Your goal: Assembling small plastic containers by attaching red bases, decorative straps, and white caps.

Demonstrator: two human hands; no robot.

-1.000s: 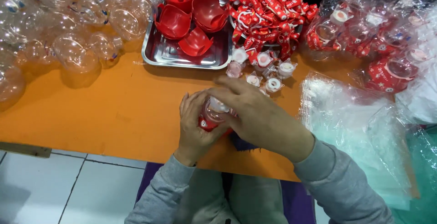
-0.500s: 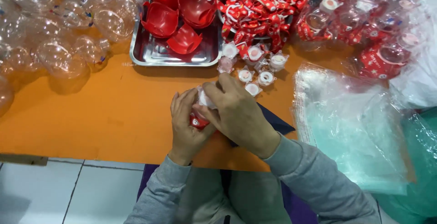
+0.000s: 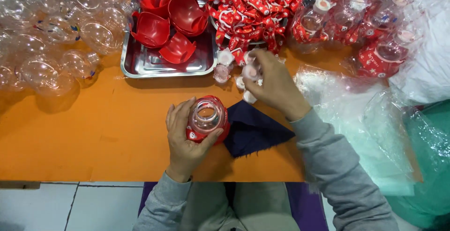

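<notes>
My left hand (image 3: 183, 139) grips a small clear round bottle with a red base (image 3: 206, 119), its open mouth facing up, just above the orange table (image 3: 93, 132). My right hand (image 3: 274, 83) has reached to a cluster of small white-and-pink caps (image 3: 225, 64) beside the steel tray and pinches one cap (image 3: 251, 71) between its fingers. A dark blue cloth (image 3: 253, 130) lies on the table under and between my hands.
A steel tray (image 3: 154, 64) holds several red half-shells (image 3: 166, 20). Clear plastic globes (image 3: 51, 29) pile up at the left. Red printed straps (image 3: 253, 10) and bagged finished bottles (image 3: 365, 29) lie at the back right. Clear plastic bags (image 3: 365, 118) cover the right side.
My hands were together on the bottle. Now my right hand has let go and moved up to the caps, while my left hand alone keeps the bottle.
</notes>
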